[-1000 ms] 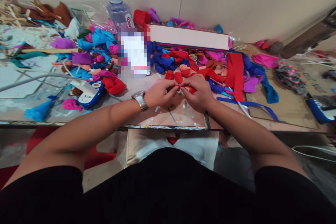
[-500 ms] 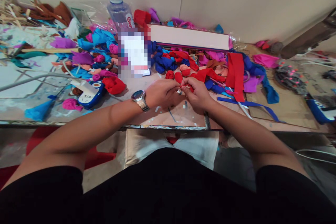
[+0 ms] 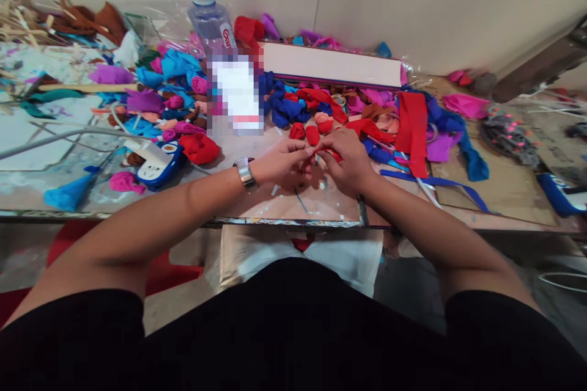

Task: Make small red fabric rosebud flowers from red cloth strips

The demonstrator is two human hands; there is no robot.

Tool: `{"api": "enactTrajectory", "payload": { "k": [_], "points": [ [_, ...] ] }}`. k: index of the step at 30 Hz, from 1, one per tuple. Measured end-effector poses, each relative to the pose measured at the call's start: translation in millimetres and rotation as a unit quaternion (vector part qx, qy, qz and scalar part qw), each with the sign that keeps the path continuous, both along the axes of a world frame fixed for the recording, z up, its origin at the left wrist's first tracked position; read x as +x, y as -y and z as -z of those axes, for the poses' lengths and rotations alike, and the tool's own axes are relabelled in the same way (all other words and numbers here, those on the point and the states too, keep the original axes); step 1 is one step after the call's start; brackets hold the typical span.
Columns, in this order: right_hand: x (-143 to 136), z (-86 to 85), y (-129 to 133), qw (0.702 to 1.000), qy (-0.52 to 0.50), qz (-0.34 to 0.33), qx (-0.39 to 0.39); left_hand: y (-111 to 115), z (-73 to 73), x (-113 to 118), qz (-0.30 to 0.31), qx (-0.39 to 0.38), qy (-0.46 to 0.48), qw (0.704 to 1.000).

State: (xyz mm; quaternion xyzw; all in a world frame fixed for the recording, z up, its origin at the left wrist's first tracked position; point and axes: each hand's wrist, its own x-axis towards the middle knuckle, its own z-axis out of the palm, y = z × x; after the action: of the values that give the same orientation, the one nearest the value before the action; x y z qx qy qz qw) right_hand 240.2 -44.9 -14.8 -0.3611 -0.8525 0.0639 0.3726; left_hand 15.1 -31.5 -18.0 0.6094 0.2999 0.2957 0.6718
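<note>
My right hand (image 3: 346, 159) is closed around a small piece of red crepe paper (image 3: 331, 153), which shows between its fingers. My left hand (image 3: 292, 162) meets it from the other side, its thumb and index finger pinched at the end of the red piece; its other fingers curl loosely below. Just beyond my fingertips lie red rolled paper pieces (image 3: 312, 135) and a peach one (image 3: 323, 122). A wide red paper strip (image 3: 411, 134) drapes over the pile to the right of my hands.
A blue and white power strip (image 3: 159, 165) sits left of my hands. Behind it are heaped coloured papers (image 3: 177, 67) and a plastic bottle (image 3: 213, 24). A long pale box (image 3: 330, 65) lies near the wall. At right are a blue ribbon (image 3: 440, 183) and a dark pin-like bundle (image 3: 509, 137).
My right hand has turned and closed further over the red paper, showing more of it. My left hand has rotated, with its lower fingers now visible, and the watch has turned.
</note>
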Motion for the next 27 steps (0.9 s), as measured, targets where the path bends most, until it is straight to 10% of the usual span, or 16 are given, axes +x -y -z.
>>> {"api": "enactTrajectory", "payload": {
  "k": [12, 27],
  "points": [
    [-1.3, 7.9, 0.3, 0.999, -0.019, -0.008, -0.042, 3.3, -3.7, -3.2, -0.051, 0.290, -0.096, 0.951],
    [-1.1, 6.8, -0.4, 0.999, -0.014, 0.009, -0.034, 4.5, -2.9, -4.6, -0.087, 0.319, -0.133, 0.934]
  ]
}}
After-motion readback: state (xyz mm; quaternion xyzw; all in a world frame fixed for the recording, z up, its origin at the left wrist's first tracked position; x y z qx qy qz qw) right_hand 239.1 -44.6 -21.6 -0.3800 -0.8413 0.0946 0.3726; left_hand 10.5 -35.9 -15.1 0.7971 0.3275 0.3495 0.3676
